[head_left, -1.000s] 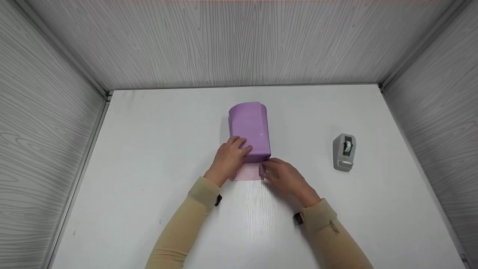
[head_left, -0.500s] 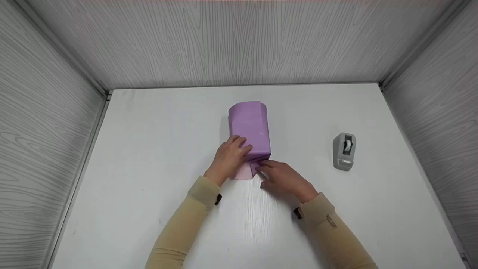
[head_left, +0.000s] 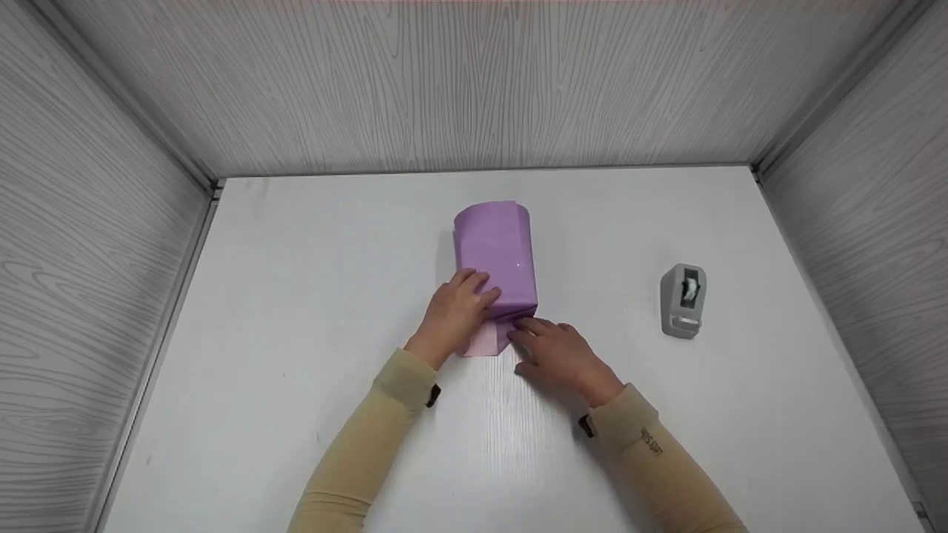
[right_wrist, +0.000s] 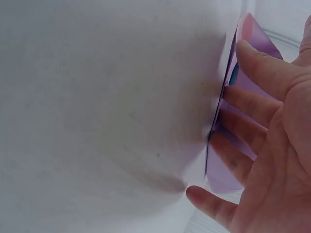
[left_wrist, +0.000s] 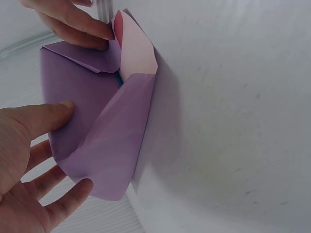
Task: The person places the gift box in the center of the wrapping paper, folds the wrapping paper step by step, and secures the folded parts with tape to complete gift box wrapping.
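1. Paper parcel (head_left: 498, 248), purple on the outside, lies near the middle of the white worktop (head_left: 296, 281), its length running away from me and its near end unclosed
2. My left hand (head_left: 453, 314) lies over its left side near that end, fingers spread and slightly bent, thumb and fingertips resting on the purple paper
3. My right hand (head_left: 561, 355) is opened out too, thumb apart from the fingers, fingertips touching a purple fold (head_left: 504, 336) at the near right corner
4. Beside that fold, a pale pink flap (head_left: 482, 342) sticks out towards me
5. Within the opening I see a narrow teal strip (left_wrist: 119, 78), though I cannot tell what it belongs to
6. Well apart on my right, a grey tape dispenser (head_left: 683, 302) stands on the worktop, a roll of tape inside
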`<state>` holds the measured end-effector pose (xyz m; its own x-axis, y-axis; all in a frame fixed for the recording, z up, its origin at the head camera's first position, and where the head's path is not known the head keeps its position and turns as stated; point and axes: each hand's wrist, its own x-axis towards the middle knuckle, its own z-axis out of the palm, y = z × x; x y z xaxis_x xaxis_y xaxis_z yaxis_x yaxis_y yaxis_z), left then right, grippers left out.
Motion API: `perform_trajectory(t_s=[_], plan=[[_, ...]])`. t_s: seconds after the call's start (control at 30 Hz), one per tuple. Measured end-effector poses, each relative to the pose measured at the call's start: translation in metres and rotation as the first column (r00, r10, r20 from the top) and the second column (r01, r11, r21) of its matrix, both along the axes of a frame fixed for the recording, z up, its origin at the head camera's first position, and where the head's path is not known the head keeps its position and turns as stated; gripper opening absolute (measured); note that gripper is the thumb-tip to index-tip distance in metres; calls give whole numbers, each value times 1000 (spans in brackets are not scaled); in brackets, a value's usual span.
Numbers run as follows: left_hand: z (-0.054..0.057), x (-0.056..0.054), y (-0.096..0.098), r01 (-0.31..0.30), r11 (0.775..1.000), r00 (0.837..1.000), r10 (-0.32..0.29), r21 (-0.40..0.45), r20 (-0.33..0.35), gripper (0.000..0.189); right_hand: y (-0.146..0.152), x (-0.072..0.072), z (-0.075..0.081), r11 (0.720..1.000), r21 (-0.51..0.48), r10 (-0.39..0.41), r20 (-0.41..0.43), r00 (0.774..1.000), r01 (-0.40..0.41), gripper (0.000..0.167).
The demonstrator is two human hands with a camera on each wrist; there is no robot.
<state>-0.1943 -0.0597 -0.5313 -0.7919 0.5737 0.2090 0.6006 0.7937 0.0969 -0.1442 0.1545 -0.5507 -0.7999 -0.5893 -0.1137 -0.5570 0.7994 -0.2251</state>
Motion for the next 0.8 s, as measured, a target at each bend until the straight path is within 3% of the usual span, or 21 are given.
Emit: perform_trajectory(t_s=[0.37, 0.8], plan=[[-2, 0, 0, -19, 1000, 1000, 19, 13, -12, 30, -2, 6, 2, 998, 67, -5, 29, 1000, 3, 66], [-1, 0, 3, -38, 999, 999, 38, -2, 9, 31, -20, 34, 1, 996, 88, 15, 1, 1000, -15, 69]])
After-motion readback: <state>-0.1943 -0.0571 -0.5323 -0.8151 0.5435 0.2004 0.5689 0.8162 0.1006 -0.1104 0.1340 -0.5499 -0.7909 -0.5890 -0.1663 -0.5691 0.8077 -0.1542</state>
